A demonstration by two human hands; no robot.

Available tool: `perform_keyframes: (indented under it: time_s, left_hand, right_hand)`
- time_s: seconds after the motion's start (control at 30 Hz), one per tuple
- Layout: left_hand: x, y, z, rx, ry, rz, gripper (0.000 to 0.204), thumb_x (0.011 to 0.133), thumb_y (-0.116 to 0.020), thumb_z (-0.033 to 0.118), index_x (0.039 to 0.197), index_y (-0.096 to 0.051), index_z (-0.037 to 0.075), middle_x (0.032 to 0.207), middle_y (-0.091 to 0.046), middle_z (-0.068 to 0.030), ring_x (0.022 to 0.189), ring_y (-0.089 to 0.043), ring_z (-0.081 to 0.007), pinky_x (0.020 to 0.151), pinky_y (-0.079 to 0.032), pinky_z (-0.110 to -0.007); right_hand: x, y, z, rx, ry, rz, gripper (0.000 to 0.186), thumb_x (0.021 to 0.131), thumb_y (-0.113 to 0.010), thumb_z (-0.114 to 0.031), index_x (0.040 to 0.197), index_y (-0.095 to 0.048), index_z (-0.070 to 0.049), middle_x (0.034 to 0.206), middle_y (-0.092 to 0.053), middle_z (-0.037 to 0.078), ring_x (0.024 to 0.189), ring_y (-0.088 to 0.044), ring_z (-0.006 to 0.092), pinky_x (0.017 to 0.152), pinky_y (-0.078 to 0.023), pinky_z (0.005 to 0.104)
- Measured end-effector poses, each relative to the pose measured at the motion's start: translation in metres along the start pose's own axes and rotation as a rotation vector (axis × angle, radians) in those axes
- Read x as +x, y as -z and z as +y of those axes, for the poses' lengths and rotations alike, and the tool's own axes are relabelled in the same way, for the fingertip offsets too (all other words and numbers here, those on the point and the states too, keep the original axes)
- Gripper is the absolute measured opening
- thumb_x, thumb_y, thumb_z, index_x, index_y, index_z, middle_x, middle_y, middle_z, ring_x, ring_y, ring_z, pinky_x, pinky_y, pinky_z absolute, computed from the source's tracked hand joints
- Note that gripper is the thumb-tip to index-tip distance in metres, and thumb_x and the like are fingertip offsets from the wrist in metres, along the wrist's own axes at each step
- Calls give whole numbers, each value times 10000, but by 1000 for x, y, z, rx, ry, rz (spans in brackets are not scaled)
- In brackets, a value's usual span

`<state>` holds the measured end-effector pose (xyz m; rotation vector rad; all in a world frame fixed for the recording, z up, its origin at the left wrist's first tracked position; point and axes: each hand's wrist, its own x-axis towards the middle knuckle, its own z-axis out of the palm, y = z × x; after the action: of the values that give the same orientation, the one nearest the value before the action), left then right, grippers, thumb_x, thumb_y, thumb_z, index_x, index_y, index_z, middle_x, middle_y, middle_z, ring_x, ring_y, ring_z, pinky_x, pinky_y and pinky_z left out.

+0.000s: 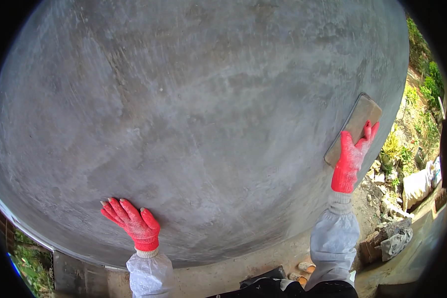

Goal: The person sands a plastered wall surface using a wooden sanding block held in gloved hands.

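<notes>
A large grey plastered wall (pixel 198 124) fills most of the head view, its surface smooth and streaked. My left hand (pixel 134 223), in a red dust-covered glove with worn fingertips, lies on the lower left of this wall with fingers stretched out. At the right side, my right hand (pixel 353 156), also red-gloved, is on a flat rectangular plastering float (pixel 363 111), brownish grey and tilted, its face against the wall. Whether the float has a handle is hidden by the hand. White sleeves cover both forearms.
Rubble (pixel 380 181), a pale sack (pixel 416 188) and crumpled grey sheeting (pixel 398 241) lie outside on the right, with green plants (pixel 432 82) beyond. Below are a concrete floor (pixel 198 283), sandals (pixel 303 270) and a dark object (pixel 263 278).
</notes>
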<state>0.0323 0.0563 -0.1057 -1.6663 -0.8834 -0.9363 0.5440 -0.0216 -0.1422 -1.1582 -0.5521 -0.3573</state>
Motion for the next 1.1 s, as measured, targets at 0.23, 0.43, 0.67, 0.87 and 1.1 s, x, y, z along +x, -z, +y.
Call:
perform_keyframes:
  time_s: [0.23, 0.43, 0.67, 0.87, 1.1]
  left_hand:
    - [-3, 1, -2, -3, -1, -27, 661, 1013, -424, 266, 1588, -209, 23, 1638, -185, -264, 1501, -140, -524, 1177, -88, -702]
    - [2, 6, 0, -10, -11, -20, 640, 1020, -406, 249, 1590, -214, 28, 1641, -177, -261, 1507, -144, -505, 1199, -89, -656]
    - [1, 2, 1, -9, -9, -15, 650, 1003, -402, 227, 1583, -215, 3, 1640, -183, -259, 1502, -143, -517, 1198, -103, -659]
    - [2, 3, -3, 5, -8, -16, 648, 982, -401, 188, 1572, -228, -15, 1639, -188, -257, 1501, -143, -521, 1196, -114, -661]
    - [-3, 5, -1, 4, 10, -31, 673, 953, -424, 175, 1567, -235, -24, 1632, -189, -277, 1500, -140, -529, 1194, -108, -666]
  right_hand:
    - [-183, 3, -10, -319, 554, -478, 847, 595, -929, -305, 1323, -499, -358, 1391, -377, 289, 1226, -380, 549, 1037, -303, 694]
    - [-182, 13, 12, -52, -34, -435, 1131, 588, -936, -304, 1496, -300, -83, 1457, -328, 267, 1344, -351, 446, 1132, -307, 545]
    - [-24, 10, 1, 72, -83, 1, 794, 917, -639, -87, 1587, -218, -26, 1655, -209, 140, 1519, -211, 262, 1223, -193, 381]
    - [-192, 8, 6, -200, 722, -590, 1051, 772, -844, -309, 1606, -216, -188, 1618, -168, 267, 1429, -229, 543, 1108, -288, 673]
    - [-53, 0, -17, -14, -11, -137, 971, 800, -739, -160, 1582, -186, 0, 1653, -150, 197, 1481, -253, 363, 1210, -248, 424]
